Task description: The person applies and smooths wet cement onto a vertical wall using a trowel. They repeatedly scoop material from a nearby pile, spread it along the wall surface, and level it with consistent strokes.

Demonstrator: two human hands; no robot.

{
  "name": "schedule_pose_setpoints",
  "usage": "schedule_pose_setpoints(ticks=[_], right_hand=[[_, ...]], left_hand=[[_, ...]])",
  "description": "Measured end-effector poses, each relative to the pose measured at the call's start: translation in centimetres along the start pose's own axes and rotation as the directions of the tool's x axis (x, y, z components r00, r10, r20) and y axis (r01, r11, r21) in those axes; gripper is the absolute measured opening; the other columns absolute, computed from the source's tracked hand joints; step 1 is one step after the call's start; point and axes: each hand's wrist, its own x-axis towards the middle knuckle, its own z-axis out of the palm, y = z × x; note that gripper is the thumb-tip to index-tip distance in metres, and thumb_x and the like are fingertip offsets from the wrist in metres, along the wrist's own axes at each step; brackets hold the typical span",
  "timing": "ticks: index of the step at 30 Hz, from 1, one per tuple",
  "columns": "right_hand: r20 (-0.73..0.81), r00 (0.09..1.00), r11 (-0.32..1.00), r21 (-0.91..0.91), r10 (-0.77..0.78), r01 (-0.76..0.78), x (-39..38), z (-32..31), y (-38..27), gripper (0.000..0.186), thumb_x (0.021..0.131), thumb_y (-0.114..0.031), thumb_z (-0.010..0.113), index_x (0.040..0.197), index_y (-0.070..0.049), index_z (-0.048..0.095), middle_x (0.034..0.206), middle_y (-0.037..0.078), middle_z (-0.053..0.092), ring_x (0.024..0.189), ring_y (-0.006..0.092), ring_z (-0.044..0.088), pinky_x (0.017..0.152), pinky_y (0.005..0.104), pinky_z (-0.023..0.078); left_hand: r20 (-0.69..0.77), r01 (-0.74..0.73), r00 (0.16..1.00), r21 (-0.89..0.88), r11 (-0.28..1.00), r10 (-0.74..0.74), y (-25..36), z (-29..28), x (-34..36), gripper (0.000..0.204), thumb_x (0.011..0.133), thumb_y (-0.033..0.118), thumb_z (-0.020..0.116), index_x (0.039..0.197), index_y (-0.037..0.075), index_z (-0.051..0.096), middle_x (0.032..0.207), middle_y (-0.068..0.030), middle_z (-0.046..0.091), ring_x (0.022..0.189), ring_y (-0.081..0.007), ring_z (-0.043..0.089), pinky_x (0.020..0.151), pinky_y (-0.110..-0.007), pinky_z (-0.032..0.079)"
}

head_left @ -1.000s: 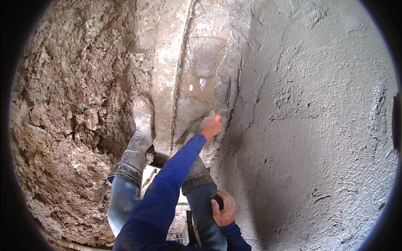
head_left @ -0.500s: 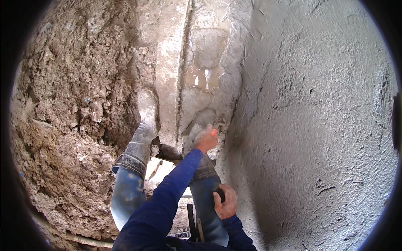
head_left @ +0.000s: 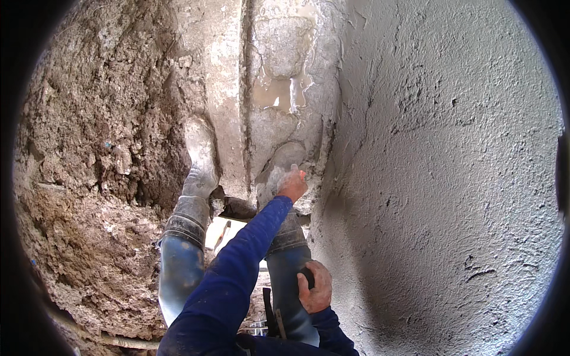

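Observation:
My left hand (head_left: 292,184), at the end of a blue sleeve, is closed beside the wall foot, over my right boot (head_left: 288,155). A small orange end (head_left: 303,175) sticks out of its fingers; the rest of that thing is hidden. Lower down, my right hand (head_left: 317,289) rests at my right knee, its fingers curled round a dark rounded thing (head_left: 307,277) whose kind I cannot make out. My left boot (head_left: 199,160), coated in grey mud, stands apart on the left.
A wet grey plastered wall (head_left: 439,178) fills the right side. Rough brown earth (head_left: 107,118) rises on the left. Between them runs a muddy concrete strip (head_left: 222,107) with a raised ridge and a puddle (head_left: 273,92). A gap (head_left: 228,228) opens between my legs.
The view has shifted slightly, so the ground and boots sit a little higher and more to the left. Both hands keep nearly the same places and grips.

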Motion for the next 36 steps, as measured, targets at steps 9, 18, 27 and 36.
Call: schedule_pose_setpoints(ticks=[9,18,27,36], right_hand=[[0.004,1.0,0.999,0.052,0.004,-0.004,-0.8,0.8,0.2,0.03,0.081,-0.011,0.07,0.108,-0.002,0.063,0.109,0.016,0.065,0.105,0.0346,0.061,0.094,0.0437,0.045],[0.024,0.997,0.997,0.01,0.074,-0.074,-1.6,1.5,0.3,0.026,0.084,-0.015,0.067,0.106,-0.002,0.063,0.106,0.016,0.066,0.103,0.0348,0.061,0.093,0.0444,0.044],[0.0,1.0,1.0,-0.017,0.018,-0.018,-1.1,1.6,0.9,0.026,0.086,-0.016,0.065,0.107,-0.003,0.062,0.105,0.017,0.066,0.099,0.0351,0.062,0.091,0.0443,0.046],[-0.024,0.999,1.0,-0.004,0.028,-0.028,-0.1,1.5,-0.3,0.025,0.085,-0.017,0.066,0.107,-0.004,0.063,0.104,0.015,0.066,0.099,0.0343,0.063,0.09,0.0446,0.046]], left_hand=[[0.057,0.068,0.997,-0.176,0.982,-0.059,4.8,-0.1,-4.4,0.038,0.077,0.015,0.06,0.108,-0.006,0.05,0.1,-0.029,0.064,0.1,-0.0445,0.062,0.087,-0.049,0.048],[0.407,0.541,0.838,-0.539,0.646,-0.363,5.4,-1.3,-10.6,0.042,0.079,0.011,0.066,0.112,-0.004,0.046,0.08,-0.012,0.057,0.058,-0.0179,0.06,0.046,-0.036,0.05],[0.494,0.486,0.861,-0.729,0.482,-0.123,6.6,0.7,-7.3,0.05,0.076,0.006,0.068,0.12,-0.002,0.044,0.075,-0.0073,0.055,0.054,-0.0177,0.056,0.047,-0.037,0.048],[0.605,0.56,0.791,-0.66,0.501,-0.088,6.8,-2.4,-6.8,0.054,0.075,0.004,0.066,0.123,0.0,0.041,0.078,-0.007,0.054,0.054,-0.0176,0.055,0.047,-0.036,0.046]])
